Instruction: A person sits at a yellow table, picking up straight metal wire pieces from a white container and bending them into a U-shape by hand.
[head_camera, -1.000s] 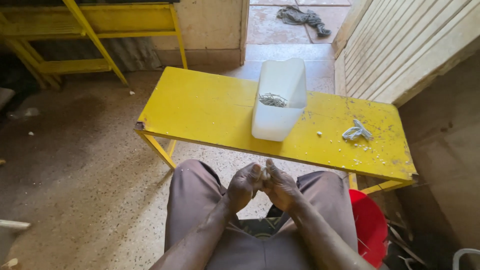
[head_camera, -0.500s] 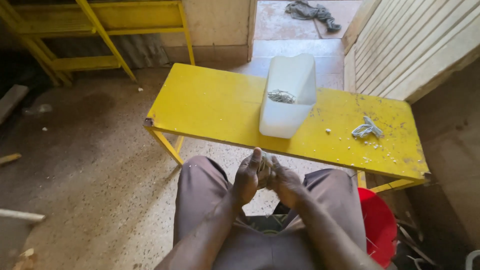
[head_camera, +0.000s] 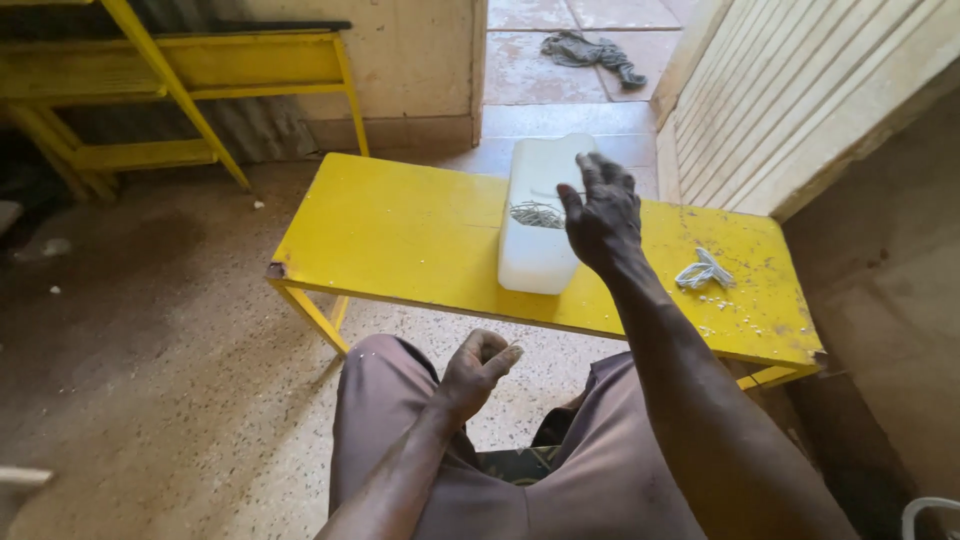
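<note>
White plastic container (head_camera: 540, 225), cut open along the top, lying lengthwise on a yellow bench (head_camera: 400, 235); no label or printing visible on it. Inside, a small heap of thin greyish pieces (head_camera: 537, 213), too small to identify.

Far left: yellow-painted frame (head_camera: 180, 80) of crossed bars against a pale wall.

Low centre: left hand (head_camera: 477, 368) resting over the left knee of brownish-grey trousers (head_camera: 390, 430), fingers curled into a loose fist, thumb tip (head_camera: 512, 351) pressed to the forefinger; something pale and tiny possibly pinched there, not clear enough to say.

Further right: right hand (head_camera: 603, 218) raised over the container's near right edge, arm stretched forward, back of hand up, fingers bent downward and slightly spread, nothing seen in the grasp; whether touching the container or hovering just above, cannot tell.

Right end of bench: crumpled grey scrap (head_camera: 704, 271), with pale crumbs scattered around it.

Beyond the bench: doorway to a tiled floor with a dark rag (head_camera: 600, 52) lying on it. Speckled concrete floor (head_camera: 150, 330) underfoot; ribbed pale panel (head_camera: 800, 90) leaning on the right.
</note>
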